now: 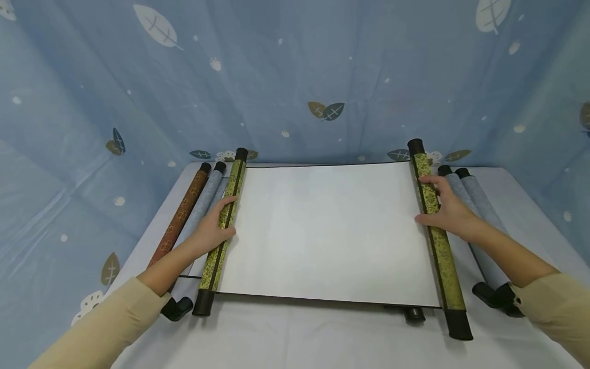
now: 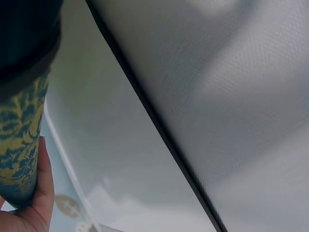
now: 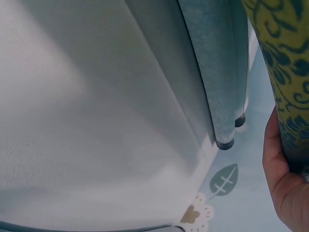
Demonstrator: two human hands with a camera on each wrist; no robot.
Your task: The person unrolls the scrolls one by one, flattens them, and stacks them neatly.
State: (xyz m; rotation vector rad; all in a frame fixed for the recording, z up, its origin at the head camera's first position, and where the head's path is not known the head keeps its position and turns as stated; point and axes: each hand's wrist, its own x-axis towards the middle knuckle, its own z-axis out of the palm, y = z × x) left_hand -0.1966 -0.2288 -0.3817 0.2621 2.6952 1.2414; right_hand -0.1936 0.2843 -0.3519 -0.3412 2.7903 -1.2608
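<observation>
We had a blue curtain (image 1: 295,66) at 12 o'clock as the far limit, with the white table (image 1: 295,341) running up to it. Over the table, central in the head view, we held the white sheet (image 1: 327,230) spread between the green-patterned left roller (image 1: 216,259) at 9 o'clock and the matching right roller (image 1: 444,261) at 3 o'clock. We judged the step in hand to be holding this sheet open; the next move appeared to call for both rollers to travel together, level and under even tension. A brown scroll (image 1: 183,205) and a grey-blue scroll (image 1: 202,201) beyond 9 o'clock, with two paler scrolls (image 1: 484,205) beyond 3 o'clock, narrowed sideways room. Most room lay at 6 o'clock, past the sheet's dark near edge. Our left hand (image 1: 213,230) gripped the left roller, thumb and fingers curled round it; our right hand (image 1: 449,212) gripped the right roller likewise. At 5 o'clock a black cap (image 1: 414,314) projected from beneath the sheet, a possible snag.
</observation>
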